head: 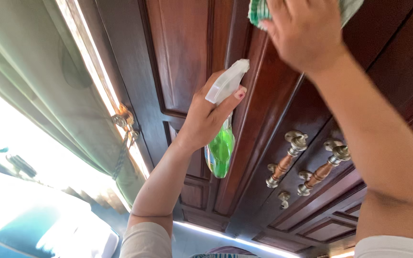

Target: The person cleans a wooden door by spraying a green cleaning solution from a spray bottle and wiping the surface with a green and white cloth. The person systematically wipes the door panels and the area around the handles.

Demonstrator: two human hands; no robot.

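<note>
1. Two hands: the left hand (205, 117) and the right hand (304, 31), both raised against the wood.
2. One spray bottle (221, 148), with a green body and a white trigger head.
3. One cloth (260, 10), green and white, only partly in view at the top edge.
4. Two door handles (287, 159) (325, 167), wood with metal ends, side by side.
5. One small metal knob (283, 199) below the handles.
6. One curtain (39, 81), pale green, with one tie-back (125, 125).
7. Two dark wooden doors (182, 52) (397, 57).
</note>
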